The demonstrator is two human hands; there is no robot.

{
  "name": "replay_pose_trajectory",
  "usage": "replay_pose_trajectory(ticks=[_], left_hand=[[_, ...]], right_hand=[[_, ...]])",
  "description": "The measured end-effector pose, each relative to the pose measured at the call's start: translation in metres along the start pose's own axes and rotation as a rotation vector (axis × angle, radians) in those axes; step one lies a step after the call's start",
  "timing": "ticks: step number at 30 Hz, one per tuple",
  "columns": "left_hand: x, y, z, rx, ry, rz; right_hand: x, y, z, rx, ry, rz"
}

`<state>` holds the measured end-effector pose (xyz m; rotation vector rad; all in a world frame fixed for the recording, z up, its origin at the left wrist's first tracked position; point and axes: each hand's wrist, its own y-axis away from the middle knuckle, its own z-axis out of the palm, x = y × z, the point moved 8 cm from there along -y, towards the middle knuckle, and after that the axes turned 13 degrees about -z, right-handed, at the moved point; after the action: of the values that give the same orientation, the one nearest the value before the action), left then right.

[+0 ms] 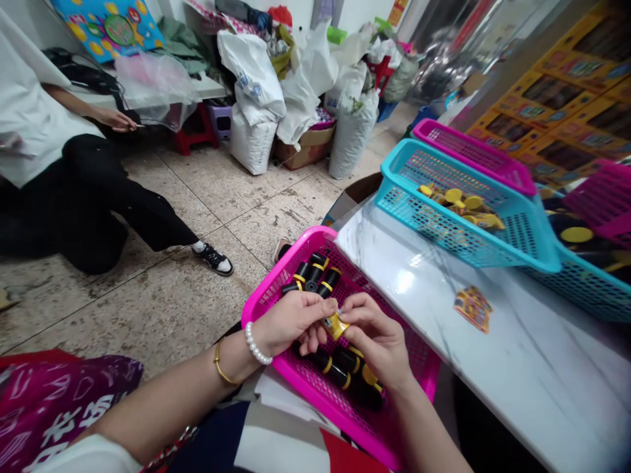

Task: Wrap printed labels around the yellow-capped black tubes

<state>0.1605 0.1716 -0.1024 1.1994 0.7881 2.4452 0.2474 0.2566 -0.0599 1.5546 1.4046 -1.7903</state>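
Over a pink basket (256,305) on my lap, both hands meet at a small yellow printed piece (336,326), perhaps a label or wrapper; its exact kind is not clear. My left hand (300,318), with a pearl bracelet at the wrist, pinches it from the left. From the right, the fingertips of my right hand (377,335) are closed on its other side. Black cylinders with yellow bands (328,281) lie in the basket beyond my hands, and several more black cylinders (340,376) are below them, partly covered.
At right, a marble-patterned table (424,282) bears an orange printed sheet (473,307) and a blue basket (466,246) of yellow-capped things. Yellow boxes (542,105) are stacked behind. A seated person (59,151) is at left; white sacks (254,131) stand across the floor.
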Motion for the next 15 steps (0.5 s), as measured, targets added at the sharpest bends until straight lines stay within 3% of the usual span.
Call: replay_pose_trajectory(ticks=[4, 7, 9, 12, 15], left_hand=[[-0.009, -0.002, 0.007, -0.006, -0.027, -0.015], [-0.022, -0.003, 0.016, -0.036, -0.072, -0.037], [-0.03, -0.002, 0.02, -0.037, -0.149, -0.033], [-0.029, 0.006, 0.03, -0.07, -0.414, 0.121], [-0.028, 0.019, 0.056, -0.281, -0.691, 0.329]], right_hand=[[-0.011, 0.004, 0.004, -0.047, 0.069, -0.015], [-0.027, -0.005, -0.017, 0.025, 0.178, -0.039], [-0.049, -0.02, -0.058, 0.207, 0.309, -0.11], [-0.09, -0.043, -0.135, 0.494, 0.544, -0.255], [-0.1, -0.057, -0.198, 0.501, 0.74, -0.187]])
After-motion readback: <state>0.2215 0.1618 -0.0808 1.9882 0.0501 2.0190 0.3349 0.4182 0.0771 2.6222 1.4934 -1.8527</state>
